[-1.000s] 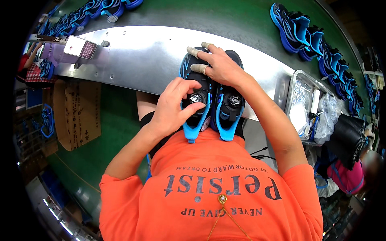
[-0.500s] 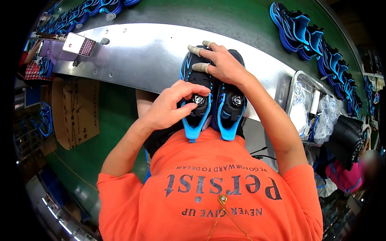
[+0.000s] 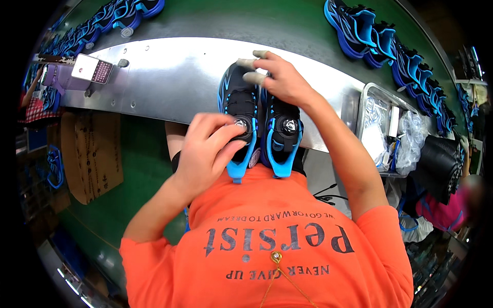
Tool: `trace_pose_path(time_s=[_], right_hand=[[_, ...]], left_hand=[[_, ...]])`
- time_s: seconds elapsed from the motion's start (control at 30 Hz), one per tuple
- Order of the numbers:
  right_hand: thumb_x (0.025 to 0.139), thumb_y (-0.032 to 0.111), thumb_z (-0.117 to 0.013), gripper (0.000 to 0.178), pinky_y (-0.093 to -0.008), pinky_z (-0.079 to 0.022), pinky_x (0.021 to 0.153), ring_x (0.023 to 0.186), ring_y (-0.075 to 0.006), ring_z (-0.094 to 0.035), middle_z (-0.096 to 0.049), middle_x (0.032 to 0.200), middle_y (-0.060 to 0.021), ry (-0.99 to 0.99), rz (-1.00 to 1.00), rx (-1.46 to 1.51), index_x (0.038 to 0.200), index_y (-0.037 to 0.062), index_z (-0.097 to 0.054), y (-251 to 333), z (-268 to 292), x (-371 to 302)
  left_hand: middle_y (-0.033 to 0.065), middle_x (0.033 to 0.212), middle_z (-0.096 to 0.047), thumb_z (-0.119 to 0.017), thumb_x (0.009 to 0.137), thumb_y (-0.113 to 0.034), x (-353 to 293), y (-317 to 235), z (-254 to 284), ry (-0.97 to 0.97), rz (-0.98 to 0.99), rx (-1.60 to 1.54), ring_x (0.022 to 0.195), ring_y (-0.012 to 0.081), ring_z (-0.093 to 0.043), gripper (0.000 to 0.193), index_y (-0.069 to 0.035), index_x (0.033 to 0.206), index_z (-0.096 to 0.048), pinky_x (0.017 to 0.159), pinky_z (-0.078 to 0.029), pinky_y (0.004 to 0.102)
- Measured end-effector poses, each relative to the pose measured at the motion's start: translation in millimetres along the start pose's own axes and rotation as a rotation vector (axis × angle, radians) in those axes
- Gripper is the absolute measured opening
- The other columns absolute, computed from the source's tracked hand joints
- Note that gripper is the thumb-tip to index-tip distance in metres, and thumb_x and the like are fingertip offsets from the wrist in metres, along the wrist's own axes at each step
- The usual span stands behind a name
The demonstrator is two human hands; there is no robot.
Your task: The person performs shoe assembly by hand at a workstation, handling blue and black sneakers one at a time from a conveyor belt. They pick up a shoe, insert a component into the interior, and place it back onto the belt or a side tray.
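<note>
Two black sneakers w/ bright blue soles sit side by side on the curved shiny metal bench (image 3: 169,77), heels toward the person. Left hand (image 3: 205,154) is curled over the left shoe (image 3: 240,110), thumb & fingertips pinched round its round dial closure (image 3: 240,123). Right hand (image 3: 280,77) lies on the toe end of the right shoe (image 3: 282,128), fingers half bent, pressing down more than gripping; a few fingertips look taped. Row of blue shoes (image 3: 390,46) on the green belt behind, clear bin of plastic bags (image 3: 382,128) off to the right.
</note>
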State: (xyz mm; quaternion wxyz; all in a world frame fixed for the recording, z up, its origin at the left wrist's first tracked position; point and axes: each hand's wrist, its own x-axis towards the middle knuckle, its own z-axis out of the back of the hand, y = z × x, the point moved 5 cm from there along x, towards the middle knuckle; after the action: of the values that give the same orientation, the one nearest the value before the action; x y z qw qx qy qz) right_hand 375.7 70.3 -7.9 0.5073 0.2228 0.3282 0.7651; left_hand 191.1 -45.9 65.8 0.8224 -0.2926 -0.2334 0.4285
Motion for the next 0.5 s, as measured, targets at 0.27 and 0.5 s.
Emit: trace_pose_path(time_s=[0.27,0.5], right_hand=[[0.08,0.015,-0.077,0.045,-0.0357,-0.05,0.085,0.092,-0.0265,-0.055,-0.055,0.092,-0.0088,0.154,0.017,0.105,0.124,0.0239,-0.072,42.3,41.7,-107.2],[0.086,0.016,-0.073,0.044,-0.0329,-0.048,0.085,0.09,-0.021,-0.055,-0.054,0.095,-0.0071,-0.009,0.013,0.213,0.13,0.0193,-0.068,34.4,61.4,-99.1]], left_hand=[[0.0213,0.11,-0.062,-0.057,0.099,-0.026,-19.7,-22.0,-51.3,0.182,-0.046,0.031,0.1,0.0409,-0.06,0.037,-0.012,0.133,-0.059,0.088,-0.049,0.047],[0.0176,0.08,-0.063,-0.052,0.095,-0.022,47.3,5.3,-52.1,0.266,-0.046,0.261,0.078,0.0383,-0.064,0.02,-0.006,0.09,-0.063,0.068,-0.051,0.049]])
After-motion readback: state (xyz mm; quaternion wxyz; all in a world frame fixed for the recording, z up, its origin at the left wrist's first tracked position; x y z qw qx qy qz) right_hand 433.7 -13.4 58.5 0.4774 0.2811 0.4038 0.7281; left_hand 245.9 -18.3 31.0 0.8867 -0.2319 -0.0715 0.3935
